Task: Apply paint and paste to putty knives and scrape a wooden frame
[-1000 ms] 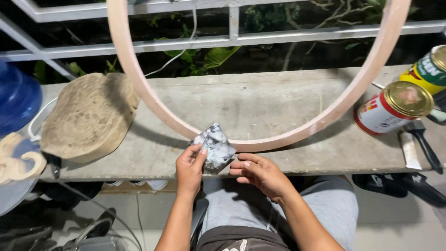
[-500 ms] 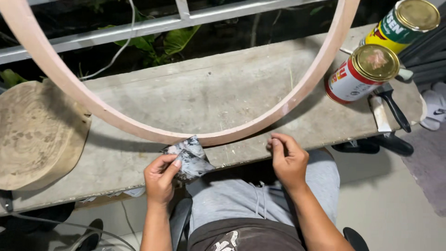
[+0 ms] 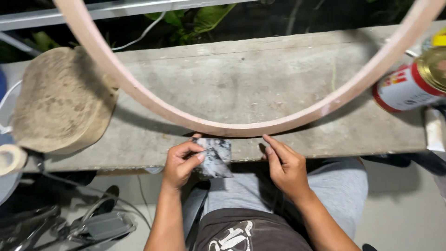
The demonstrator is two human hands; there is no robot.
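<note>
My left hand (image 3: 180, 162) pinches a folded piece of grey, worn sandpaper (image 3: 214, 157) at the front edge of a rough wooden plank (image 3: 241, 88). My right hand (image 3: 284, 166) rests with its fingertips on the plank's edge, just below the lowest part of a big pale wooden hoop (image 3: 232, 126). The hoop stands on the plank and arcs up out of view on both sides. The right hand holds nothing and its fingers are slightly apart. My lap in grey trousers shows below the hands.
A round, thick wooden block (image 3: 60, 102) lies at the plank's left end. A red and white tin can with a gold lid (image 3: 413, 83) lies at the right end. A roll of tape (image 3: 11, 158) sits at far left. Metal rails and green leaves are behind.
The view has swung left and closer. My left hand still grips the sandpaper, now nearer the hoop's bottom. My right hand has moved left toward the sandpaper and its fingers have straightened.
</note>
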